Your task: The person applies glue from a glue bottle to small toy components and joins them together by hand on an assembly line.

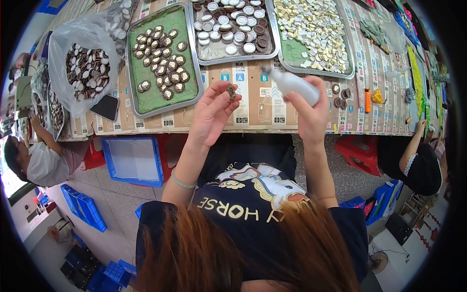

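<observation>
Pinched between the fingertips of my left hand [212, 112] is a small dark brown fluted cap [231, 91], seen almost edge-on above the table. My right hand [314, 109] is wrapped round a white squeeze bottle [297, 87], tilted so its dark nozzle points up and left toward the cap; the nozzle is blurred and apart from it. Left of my hands, a green-lined tray [141, 108] bears many dark caps with gold-coloured pieces on top. Ahead stands a tray [214, 59] of loose brown and white caps. Small gold and silver pieces fill another tray [292, 53] at the right.
A clear plastic bag [58, 53] of caps and a dark phone [105, 107] lie at the left. Several loose caps [343, 99], an orange lighter [377, 96] and a yellow lump [390, 95] are at the right. People sit on both sides. A blue crate [132, 160] stands below the table edge.
</observation>
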Tool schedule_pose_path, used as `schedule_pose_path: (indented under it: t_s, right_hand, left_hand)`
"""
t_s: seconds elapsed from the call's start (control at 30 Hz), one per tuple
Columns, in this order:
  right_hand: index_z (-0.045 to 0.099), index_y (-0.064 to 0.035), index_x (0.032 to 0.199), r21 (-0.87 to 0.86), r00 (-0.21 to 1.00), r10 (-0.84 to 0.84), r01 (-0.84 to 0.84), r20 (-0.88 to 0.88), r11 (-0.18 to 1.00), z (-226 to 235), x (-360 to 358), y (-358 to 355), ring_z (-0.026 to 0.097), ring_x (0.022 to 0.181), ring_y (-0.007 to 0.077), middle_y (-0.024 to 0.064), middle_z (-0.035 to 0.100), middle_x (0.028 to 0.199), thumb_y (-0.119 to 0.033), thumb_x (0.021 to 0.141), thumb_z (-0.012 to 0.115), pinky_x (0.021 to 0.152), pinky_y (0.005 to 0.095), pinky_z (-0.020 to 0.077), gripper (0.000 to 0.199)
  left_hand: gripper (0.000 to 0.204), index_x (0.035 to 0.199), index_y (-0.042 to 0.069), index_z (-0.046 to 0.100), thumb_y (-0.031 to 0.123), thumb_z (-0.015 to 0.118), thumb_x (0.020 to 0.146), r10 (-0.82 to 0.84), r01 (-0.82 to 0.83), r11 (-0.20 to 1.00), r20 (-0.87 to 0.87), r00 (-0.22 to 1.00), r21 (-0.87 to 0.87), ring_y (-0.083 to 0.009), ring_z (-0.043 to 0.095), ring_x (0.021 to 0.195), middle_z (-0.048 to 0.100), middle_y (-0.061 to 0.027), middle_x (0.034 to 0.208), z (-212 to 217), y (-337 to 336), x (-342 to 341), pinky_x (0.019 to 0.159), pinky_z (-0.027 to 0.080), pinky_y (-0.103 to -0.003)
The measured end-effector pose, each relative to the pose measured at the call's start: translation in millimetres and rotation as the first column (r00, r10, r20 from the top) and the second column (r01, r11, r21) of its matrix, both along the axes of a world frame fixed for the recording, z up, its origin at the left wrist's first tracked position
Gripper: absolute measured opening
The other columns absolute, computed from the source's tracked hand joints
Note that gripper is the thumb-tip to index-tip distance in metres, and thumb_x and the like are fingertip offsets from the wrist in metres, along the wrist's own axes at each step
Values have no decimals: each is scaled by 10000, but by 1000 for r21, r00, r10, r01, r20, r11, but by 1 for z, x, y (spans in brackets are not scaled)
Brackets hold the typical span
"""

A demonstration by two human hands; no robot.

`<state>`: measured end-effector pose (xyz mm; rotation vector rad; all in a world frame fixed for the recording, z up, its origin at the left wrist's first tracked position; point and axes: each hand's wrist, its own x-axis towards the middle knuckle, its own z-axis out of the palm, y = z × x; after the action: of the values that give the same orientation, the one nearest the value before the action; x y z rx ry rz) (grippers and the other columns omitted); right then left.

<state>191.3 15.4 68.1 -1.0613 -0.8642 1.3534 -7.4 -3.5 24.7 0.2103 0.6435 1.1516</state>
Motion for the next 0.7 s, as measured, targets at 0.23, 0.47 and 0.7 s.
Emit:
schedule_pose_path:
  t_s: [0.23,0.47,0.7]
  right_hand:
    - [481,-12,1034,38,800,90,-140,593,989,-64,-5,21,547,859,144,66,558,921,-19,703,607,752,249,433,354]
    - [474,-31,1051,330,601,-124,-245,789,912,-55,7,30,556,852,270,127,560,952,-108,716,599,738,307,438,365]
    - [617,-41,839,280,238,-235,-176,942,944,-60,85,91,515,808,242,89,603,797,-62,738,527,729,319,422,137]
  left_hand:
    - [313,1081,18,460,-17,518,775,30,1,986,-187,982,165,-190,480,1026,494,-81,1099,14,7,5,859,391,-283]
    - [414,1115,116,477,-80,495,750,29,-101,936,214,976,338,-219,400,1139,439,-53,1210,-1,8,-4,940,346,-341]
    - [346,1085,171,496,14,534,779,-87,-129,973,819,567,193,-171,426,1104,426,8,1217,-5,6,6,930,348,-328]
